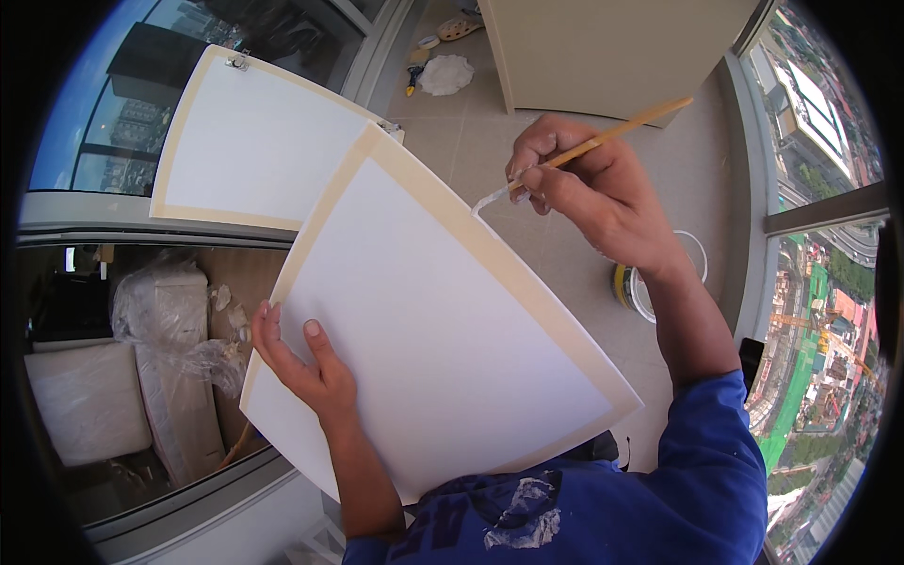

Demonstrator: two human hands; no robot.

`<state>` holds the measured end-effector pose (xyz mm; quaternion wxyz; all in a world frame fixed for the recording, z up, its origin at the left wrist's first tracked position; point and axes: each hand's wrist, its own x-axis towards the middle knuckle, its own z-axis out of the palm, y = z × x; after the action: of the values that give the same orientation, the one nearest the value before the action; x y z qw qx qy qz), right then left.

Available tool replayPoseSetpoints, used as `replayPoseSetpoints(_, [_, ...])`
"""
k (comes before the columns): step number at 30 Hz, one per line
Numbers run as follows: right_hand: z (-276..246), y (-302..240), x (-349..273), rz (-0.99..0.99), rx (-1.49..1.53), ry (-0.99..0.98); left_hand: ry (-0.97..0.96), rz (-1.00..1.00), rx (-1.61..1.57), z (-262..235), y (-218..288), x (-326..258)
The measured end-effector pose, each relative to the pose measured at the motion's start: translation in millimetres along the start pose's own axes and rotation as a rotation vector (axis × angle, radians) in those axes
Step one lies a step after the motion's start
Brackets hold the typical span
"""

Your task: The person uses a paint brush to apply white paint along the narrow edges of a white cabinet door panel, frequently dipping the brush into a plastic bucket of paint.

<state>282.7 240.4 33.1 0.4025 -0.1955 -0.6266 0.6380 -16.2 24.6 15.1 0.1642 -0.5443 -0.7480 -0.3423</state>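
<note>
A large white board [424,292] with beige masking tape along its edges lies tilted in front of me. My left hand [309,365] rests at its left edge, thumb apart from the stretched fingers, not gripping around it. Between the thumb and fingers of my right hand [586,188] is a slim paintbrush [617,129] with a wooden handle. White paint coats its lower end, and the bent tip meets the board's upper right taped edge. White smears show on the right fingers.
Behind stands a second taped white panel [259,137] with a metal clip [236,61]. A bucket [633,290] sits on the floor to the right. Plastic-wrapped cushions [169,311] lie beyond the window frame at left. A beige panel [612,56] stands at the back, near a clog [460,29].
</note>
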Motion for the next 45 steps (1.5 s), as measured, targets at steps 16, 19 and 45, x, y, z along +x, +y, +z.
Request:
replayPoseSetpoints(16, [-11.2,-20.1,-17.6,0.059,-0.075,-0.079,0.010,0.005,0.010,-0.7,0.9,-0.6])
replayPoseSetpoints(19, [-7.6,-12.5,-13.4,0.036,-0.075,-0.049,0.005,0.007,0.008,-0.2,2.5,0.8])
replayPoseSetpoints(45, [4.9,-22.9,2.4,-0.212,-0.407,-0.053,0.018,-0.039,-0.052,0.4,2.0,1.3])
